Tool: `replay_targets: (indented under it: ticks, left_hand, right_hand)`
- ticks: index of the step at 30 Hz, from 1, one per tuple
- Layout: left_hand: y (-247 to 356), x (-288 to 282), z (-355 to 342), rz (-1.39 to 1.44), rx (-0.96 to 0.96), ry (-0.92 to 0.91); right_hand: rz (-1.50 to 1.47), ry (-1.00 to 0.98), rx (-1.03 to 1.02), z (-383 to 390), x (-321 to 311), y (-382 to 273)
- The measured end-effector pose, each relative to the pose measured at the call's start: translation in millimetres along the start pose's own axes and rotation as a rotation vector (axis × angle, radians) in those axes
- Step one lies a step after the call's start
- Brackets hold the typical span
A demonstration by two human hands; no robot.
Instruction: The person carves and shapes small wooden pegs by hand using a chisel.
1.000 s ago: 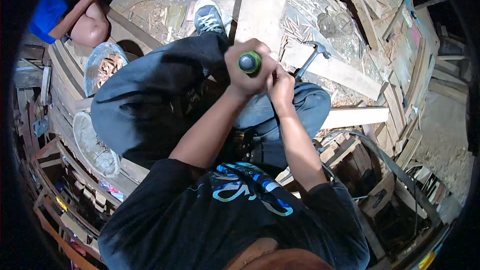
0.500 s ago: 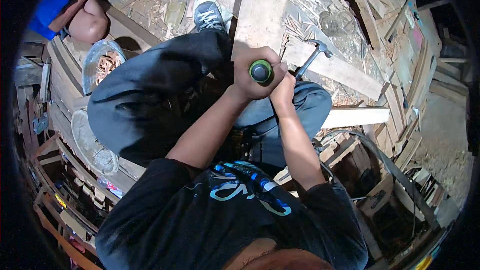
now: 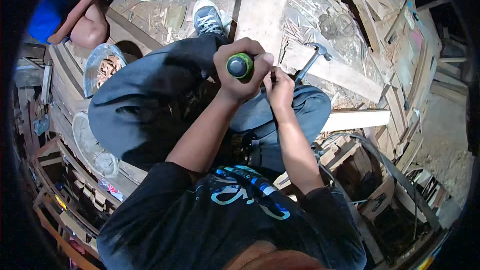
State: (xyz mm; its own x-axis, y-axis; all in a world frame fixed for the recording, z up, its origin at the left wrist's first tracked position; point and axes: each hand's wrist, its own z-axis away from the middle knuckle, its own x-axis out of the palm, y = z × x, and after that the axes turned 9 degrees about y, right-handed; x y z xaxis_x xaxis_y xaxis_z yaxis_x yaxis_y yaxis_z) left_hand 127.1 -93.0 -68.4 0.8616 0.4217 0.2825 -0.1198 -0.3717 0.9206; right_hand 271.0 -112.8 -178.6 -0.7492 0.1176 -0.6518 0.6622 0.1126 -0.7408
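Observation:
My left hand (image 3: 235,82) is closed around the green handle with a dark round butt (image 3: 240,65) of a tool. The butt end faces up, and the rest of the tool is hidden below the fist. Just to the right, above my bent leg, is my right hand (image 3: 281,90), its thumb and forefinger drawn together. Whatever lies between those fingers cannot be made out. A claw hammer (image 3: 312,61) rests beyond the right hand, metal head away from me. A pale wide board (image 3: 261,15) lies ahead, with several thin wooden sticks (image 3: 297,32) beside it.
A bucket (image 3: 91,67) of wood pieces (image 3: 108,67) stands left of my knee, with a pale basin (image 3: 85,130) nearer. Another person (image 3: 90,25) sits at the far left. A clear glass jar (image 3: 336,25) and a long plank (image 3: 345,72) lie at right. A black cable (image 3: 370,145) curves past.
My left hand has moved left with the green-handled tool, opening a gap from my right hand. The right hand stays nearly in place. The other person's arm has shifted at the far left.

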Motion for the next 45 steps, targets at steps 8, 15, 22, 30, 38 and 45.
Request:
replay_targets:
  ticks: [8,15,22,30,38,45]
  left_hand:
    - [-22.7,2.2,4.6,-0.101,0.099,-0.077]
    - [-5.4,-4.7,2.3,-0.042,0.080,-0.055]
    - [-0.8,-3.5,2.1,0.021,-0.064,0.031]
    - [-13.0,-1.5,2.7,0.074,-0.111,0.078]
    - [-21.3,-1.1,6.7,-0.078,-0.020,-0.023]
    - [-29.2,-1.4,9.5,-0.125,0.181,-0.072]
  right_hand:
    - [-0.033,0.025,-0.104,-3.6,-0.2,-1.9]
    - [-0.015,0.039,-0.122,-6.1,-2.3,-10.3]
    - [-0.063,0.026,-0.122,-2.5,-3.1,-4.6]
    - [-0.085,0.026,-0.174,-4.3,-1.8,1.4]
    - [-0.072,-0.054,-0.074,-4.9,-7.1,-5.9]
    - [-0.143,0.001,-0.051,-2.0,3.1,5.8]
